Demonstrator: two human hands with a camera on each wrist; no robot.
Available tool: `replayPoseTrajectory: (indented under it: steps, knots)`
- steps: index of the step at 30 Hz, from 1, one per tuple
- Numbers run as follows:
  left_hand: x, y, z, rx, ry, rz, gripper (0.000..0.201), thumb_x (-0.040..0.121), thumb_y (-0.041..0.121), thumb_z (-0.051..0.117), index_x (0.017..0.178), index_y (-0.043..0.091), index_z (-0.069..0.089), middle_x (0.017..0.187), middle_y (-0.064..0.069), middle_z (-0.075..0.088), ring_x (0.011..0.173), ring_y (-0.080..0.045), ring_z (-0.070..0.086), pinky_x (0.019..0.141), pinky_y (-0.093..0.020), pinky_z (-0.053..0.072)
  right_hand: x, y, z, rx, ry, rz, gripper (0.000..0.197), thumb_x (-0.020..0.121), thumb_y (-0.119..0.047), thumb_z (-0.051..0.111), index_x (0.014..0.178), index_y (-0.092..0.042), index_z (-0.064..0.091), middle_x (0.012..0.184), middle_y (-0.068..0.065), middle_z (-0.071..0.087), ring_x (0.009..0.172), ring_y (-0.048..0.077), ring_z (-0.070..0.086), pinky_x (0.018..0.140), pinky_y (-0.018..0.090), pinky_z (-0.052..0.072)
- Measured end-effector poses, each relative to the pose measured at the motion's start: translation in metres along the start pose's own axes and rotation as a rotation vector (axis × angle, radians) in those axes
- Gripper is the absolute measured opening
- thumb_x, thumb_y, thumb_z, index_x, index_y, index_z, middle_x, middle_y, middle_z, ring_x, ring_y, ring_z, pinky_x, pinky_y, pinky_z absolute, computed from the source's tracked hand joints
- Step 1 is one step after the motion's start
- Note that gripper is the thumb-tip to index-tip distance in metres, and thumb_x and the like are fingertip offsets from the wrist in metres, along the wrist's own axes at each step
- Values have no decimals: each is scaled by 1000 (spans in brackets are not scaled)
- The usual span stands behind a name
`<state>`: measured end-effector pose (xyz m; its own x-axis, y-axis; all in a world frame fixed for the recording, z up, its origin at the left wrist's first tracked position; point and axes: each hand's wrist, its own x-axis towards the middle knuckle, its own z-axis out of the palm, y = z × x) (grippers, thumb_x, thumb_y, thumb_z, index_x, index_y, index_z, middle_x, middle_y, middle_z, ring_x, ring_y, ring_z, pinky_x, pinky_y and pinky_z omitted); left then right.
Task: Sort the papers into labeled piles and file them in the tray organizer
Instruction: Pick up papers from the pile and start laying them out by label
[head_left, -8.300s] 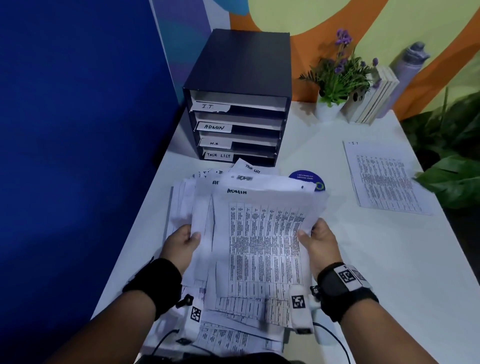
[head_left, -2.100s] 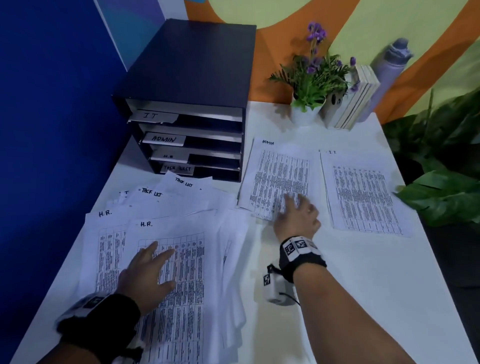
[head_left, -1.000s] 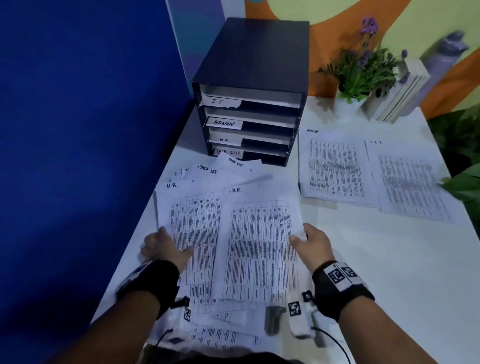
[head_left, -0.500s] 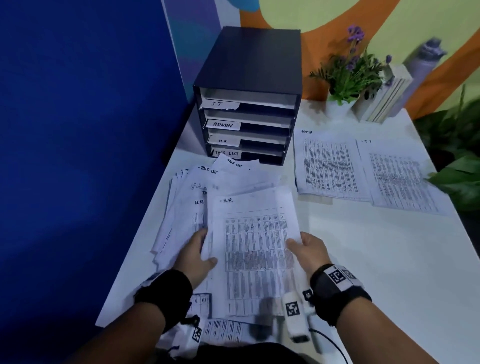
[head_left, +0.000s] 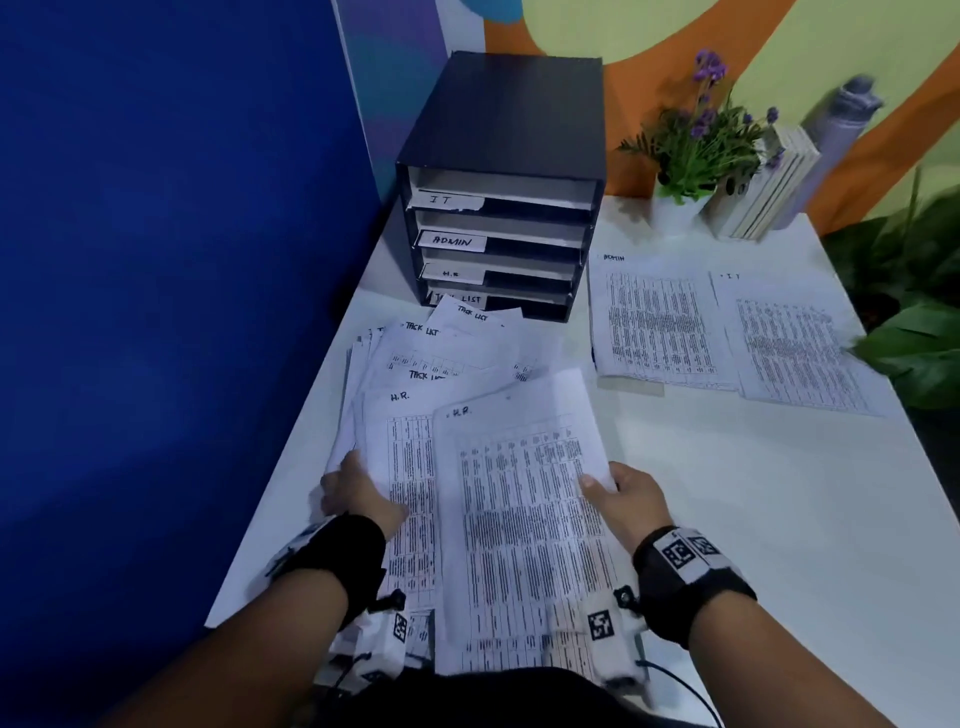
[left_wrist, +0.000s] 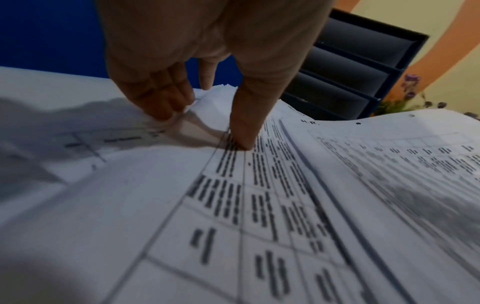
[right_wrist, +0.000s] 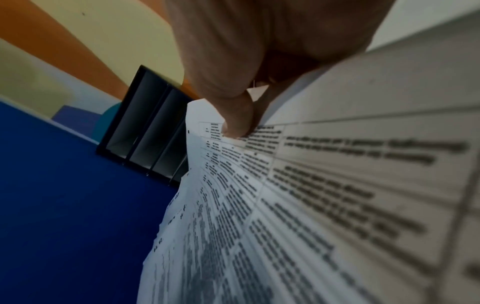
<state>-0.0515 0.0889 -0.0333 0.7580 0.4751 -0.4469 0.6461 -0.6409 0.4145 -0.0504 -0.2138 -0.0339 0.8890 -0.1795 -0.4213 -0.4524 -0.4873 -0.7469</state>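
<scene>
A loose pile of printed papers (head_left: 415, 364) lies on the white table (head_left: 769, 519) in front of the dark tray organizer (head_left: 498, 119), whose slots read IT, ADMIN, H.R. and TASK LIST. My right hand (head_left: 602, 483) pinches the right edge of the top H.R. sheet (head_left: 524, 509), thumb (right_wrist: 236, 123) on top. My left hand (head_left: 353, 483) grips the pile's left edge, its thumb (left_wrist: 244, 139) pressing a second H.R. sheet (head_left: 405, 457). To the organizer's right lie an ADMIN sheet (head_left: 654, 322) and an IT sheet (head_left: 795, 343), side by side.
A potted purple-flowered plant (head_left: 696, 140), upright books (head_left: 769, 182) and a grey bottle (head_left: 841, 119) stand at the table's back right. Large green leaves (head_left: 914, 353) reach over the right edge. A blue wall (head_left: 156, 312) borders the left.
The top H.R. sheet has slid right off the sheet below, uncovering a second H.R. heading. My left hand has moved out to the pile's left edge.
</scene>
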Motion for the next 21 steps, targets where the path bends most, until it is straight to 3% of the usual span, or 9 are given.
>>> replayPoseTrajectory:
  steps: [2, 5, 6, 8, 11, 14, 17, 19, 21]
  knots:
    - [3, 0, 1, -45, -42, -26, 101, 60, 19, 88, 142, 11, 31, 133, -16, 45, 120, -34, 49, 104, -38, 42, -5, -2, 7, 22, -29, -10, 22, 93, -18, 59, 114, -10, 63, 108, 2, 67, 101, 21, 63, 79, 20, 48]
    - [2, 0, 2, -6, -66, 37, 74, 62, 15, 84, 125, 7, 45, 116, -10, 60, 103, -28, 60, 89, -34, 51, -8, -5, 11, 85, -30, 27, 40, 94, -8, 55, 134, -7, 52, 119, 1, 58, 118, 25, 56, 89, 16, 36]
    - [-2, 1, 3, -55, -57, 95, 61, 67, 12, 80, 119, 7, 49, 108, -9, 62, 95, -26, 61, 82, -30, 51, -6, -3, 11, 101, -34, 40, 38, 93, -8, 56, 131, -4, 53, 116, 4, 59, 114, 26, 58, 88, 19, 37]
    - [-12, 4, 2, -274, -82, 188, 40, 80, 9, 70, 116, 11, 54, 102, -6, 63, 92, -23, 61, 76, -24, 43, 0, 5, 9, 154, -28, 48, 22, 88, -12, 60, 101, 6, 59, 88, 8, 59, 82, 22, 59, 74, 25, 41]
    - [-21, 11, -2, -549, -212, 248, 39, 89, 1, 57, 121, 22, 49, 112, -3, 62, 105, -24, 59, 87, -27, 43, 6, 11, 1, 348, 37, 92, 13, 82, -5, 67, 77, -1, 55, 73, 8, 55, 71, 20, 51, 74, 33, 43]
    - [-26, 14, -4, -568, -228, 310, 45, 87, 3, 64, 128, 18, 51, 115, 1, 65, 106, -16, 62, 99, -34, 47, 6, 6, -7, 492, 59, 63, 15, 83, 6, 66, 82, -9, 67, 86, 7, 70, 82, 24, 62, 85, 37, 50]
    - [-26, 16, -4, -607, -207, 331, 46, 79, 8, 76, 120, 20, 56, 108, 9, 67, 98, -4, 63, 88, -23, 50, 4, -2, -12, 596, 50, 32, 24, 83, 11, 64, 85, -13, 68, 90, 7, 71, 86, 25, 64, 87, 39, 50]
    - [-24, 19, -3, -633, -157, 299, 45, 79, 16, 78, 119, 19, 57, 109, 7, 67, 100, -9, 64, 90, -26, 50, 7, 2, -13, 613, 101, 22, 27, 84, 11, 63, 88, -15, 66, 87, 2, 70, 84, 23, 63, 82, 36, 49]
    - [-24, 21, -4, -649, -90, 268, 46, 88, 17, 67, 130, 20, 50, 119, 5, 61, 111, -17, 59, 98, -32, 46, 9, 7, -16, 548, 148, 17, 35, 83, 7, 65, 108, -17, 58, 94, 1, 67, 88, 22, 62, 82, 35, 48]
